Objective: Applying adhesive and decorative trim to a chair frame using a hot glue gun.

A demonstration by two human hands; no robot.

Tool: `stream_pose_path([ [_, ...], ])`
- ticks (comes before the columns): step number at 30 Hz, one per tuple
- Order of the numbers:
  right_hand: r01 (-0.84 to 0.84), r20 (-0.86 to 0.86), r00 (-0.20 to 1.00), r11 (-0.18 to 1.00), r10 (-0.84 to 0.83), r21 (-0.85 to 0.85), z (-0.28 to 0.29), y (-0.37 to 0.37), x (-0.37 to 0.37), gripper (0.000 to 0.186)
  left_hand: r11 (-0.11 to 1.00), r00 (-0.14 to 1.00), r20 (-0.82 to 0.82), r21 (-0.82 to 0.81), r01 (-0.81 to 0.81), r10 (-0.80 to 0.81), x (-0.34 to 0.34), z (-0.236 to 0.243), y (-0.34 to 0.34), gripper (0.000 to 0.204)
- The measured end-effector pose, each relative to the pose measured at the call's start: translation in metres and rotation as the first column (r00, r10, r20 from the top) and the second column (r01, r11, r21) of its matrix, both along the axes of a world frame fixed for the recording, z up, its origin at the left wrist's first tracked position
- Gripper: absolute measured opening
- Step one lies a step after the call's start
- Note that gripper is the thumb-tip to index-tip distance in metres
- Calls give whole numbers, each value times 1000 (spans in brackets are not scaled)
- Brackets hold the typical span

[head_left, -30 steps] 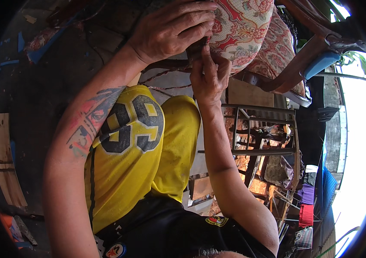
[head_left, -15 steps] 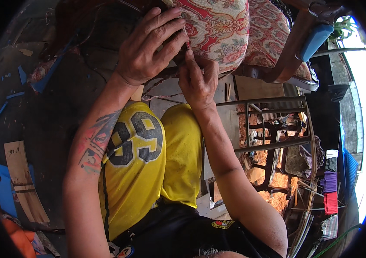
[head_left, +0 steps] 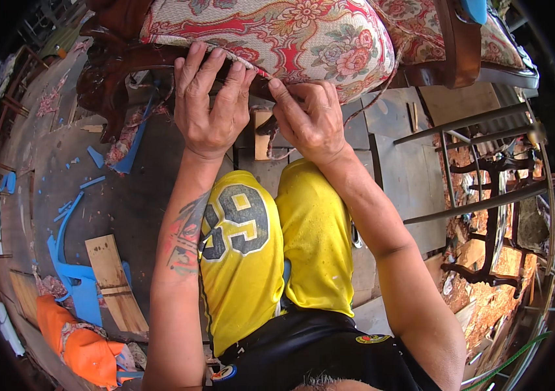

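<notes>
At 12 o'clock, plump red-and-cream floral cloth seat cushion [head_left: 297, 49], coarse woven face, matt; at 10 o'clock, dark brown carved wooden chair frame [head_left: 103, 73], smooth, glossy as if varnished. Yellow cloth trousers [head_left: 316, 254] at 6 o'clock, faint sheen; at 8 o'clock, long pale wooden board [head_left: 111, 267], matt, stained, and wrinkled orange cloth bundle [head_left: 88, 352] toward 7. Slim dark tubular frame [head_left: 476, 206] at 3 o'clock looks metal, dull, smooth.

blk shirt [head_left: 303, 342], badges [head_left: 373, 339] | ylw pants [head_left: 320, 238], dk digits [head_left: 264, 225] | L-forearm tattoo [head_left: 183, 244]
</notes>
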State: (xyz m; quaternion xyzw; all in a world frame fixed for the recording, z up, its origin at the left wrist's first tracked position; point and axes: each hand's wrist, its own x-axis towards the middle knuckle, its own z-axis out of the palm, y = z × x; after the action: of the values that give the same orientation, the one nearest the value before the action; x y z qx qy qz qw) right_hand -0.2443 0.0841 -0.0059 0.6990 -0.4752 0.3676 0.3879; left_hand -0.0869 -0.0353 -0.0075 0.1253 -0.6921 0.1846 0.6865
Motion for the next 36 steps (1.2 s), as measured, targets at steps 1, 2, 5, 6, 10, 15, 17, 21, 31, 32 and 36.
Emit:
stream_pose_path([
  [1,-1,19,1000,1000,1,-10,-1,0,0,58,1000,1000,19,-10,-1,1,1,0,0,36],
  [2,-14,23,1000,1000,14,-4,-1,0,1,58,1000,1000,19,-11,-7,7,1,0,-1,36],
  [5,-36,28,999,999,36,-2,2,2,1,58,1000,999,35,-12,-19,20,3,0,-1,36],
  [6,-46,18,999,999,46,5,2,3,1,58,1000,999,40,-4,-27,27,3,1,0,35],
  [10,-44,27,999,999,44,6,2,4,-1,58,1000,999,46,2,-22,22,1,2,3,28],
  [15,-35,51,998,999,35,8,2,4,-1,59,999,999,41,1,-35,35,1,3,3,25],
  [17,-31,52,998,1000,31,4,3,3,-1,59,999,999,41,3,-36,36,1,3,3,24],
  [21,-27,56,998,1000,27,-8,2,2,0,60,999,999,35,3,-39,39,0,3,3,24],
  [31,-28,42,999,1000,29,-12,1,0,2,63,1000,1000,9,7,-22,22,0,5,3,26],
  [32,-30,43,999,999,31,-15,1,0,1,63,1000,1000,5,9,-17,17,-1,5,3,27],
  [36,-13,25,1000,1000,13,-12,0,0,-2,64,1000,1000,-7,23,6,-6,-4,4,5,29],
])
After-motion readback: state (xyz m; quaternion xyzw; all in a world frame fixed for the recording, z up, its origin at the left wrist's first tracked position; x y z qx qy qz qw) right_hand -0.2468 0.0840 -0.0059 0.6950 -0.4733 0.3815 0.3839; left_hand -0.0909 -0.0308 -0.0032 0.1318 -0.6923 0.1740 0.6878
